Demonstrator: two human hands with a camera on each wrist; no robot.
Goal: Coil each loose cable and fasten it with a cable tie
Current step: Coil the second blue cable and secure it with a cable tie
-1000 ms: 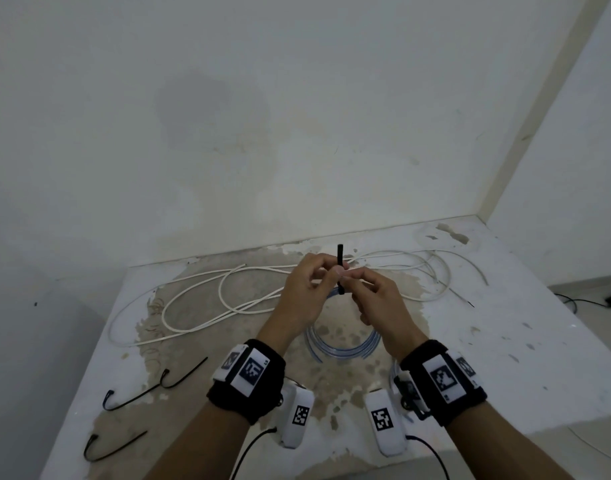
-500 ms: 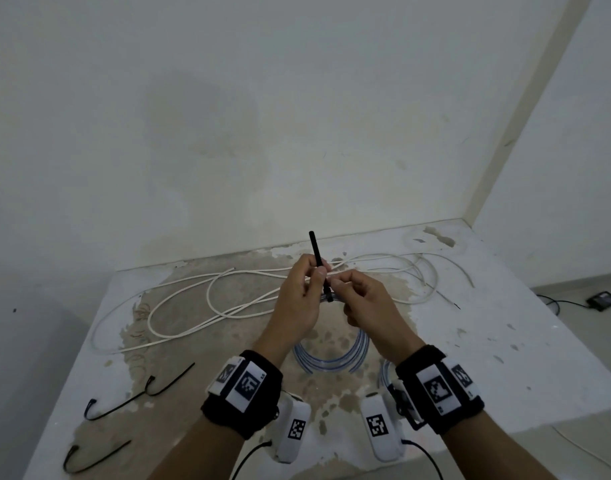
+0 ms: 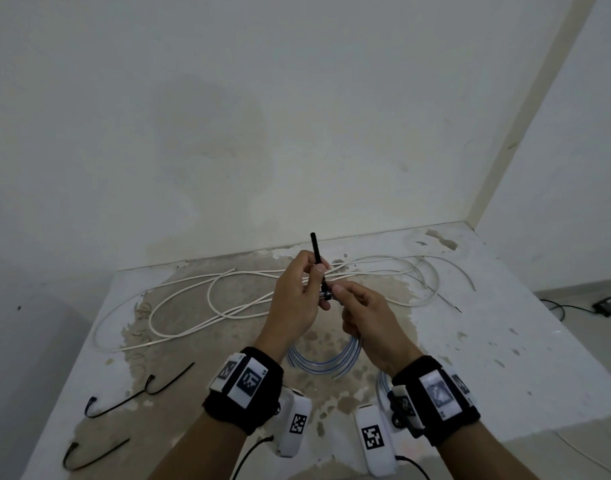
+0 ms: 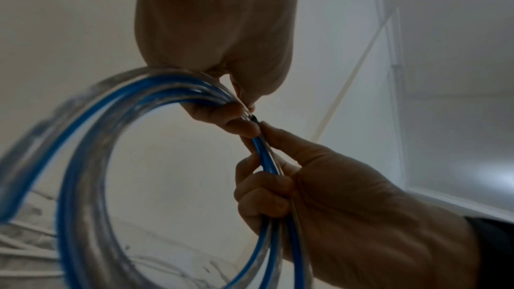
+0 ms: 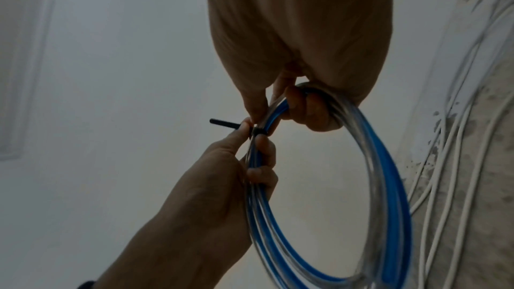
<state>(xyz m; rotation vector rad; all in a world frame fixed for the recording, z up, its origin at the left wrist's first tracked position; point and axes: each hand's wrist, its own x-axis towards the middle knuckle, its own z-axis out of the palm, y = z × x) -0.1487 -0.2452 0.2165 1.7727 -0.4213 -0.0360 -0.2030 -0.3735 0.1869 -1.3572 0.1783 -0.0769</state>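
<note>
A coil of blue and clear cable hangs from both hands above the table. A black cable tie is wrapped round the coil's top, and its tail points up. My left hand pinches that tail between thumb and finger. My right hand grips the coil strands just beside the tie's head. In the right wrist view the tie juts left from the left hand, and the right hand's fingers curl round the coil. The left wrist view shows the coil and the right hand on it.
A long loose white cable sprawls across the back of the table. Two spare black cable ties lie near the front left edge. A wall rises behind, and a black adapter lies on the floor to the right.
More of the tie's tail now sticks up above my left fingers, leaning left. Both hands have drifted slightly with the coil still held.
</note>
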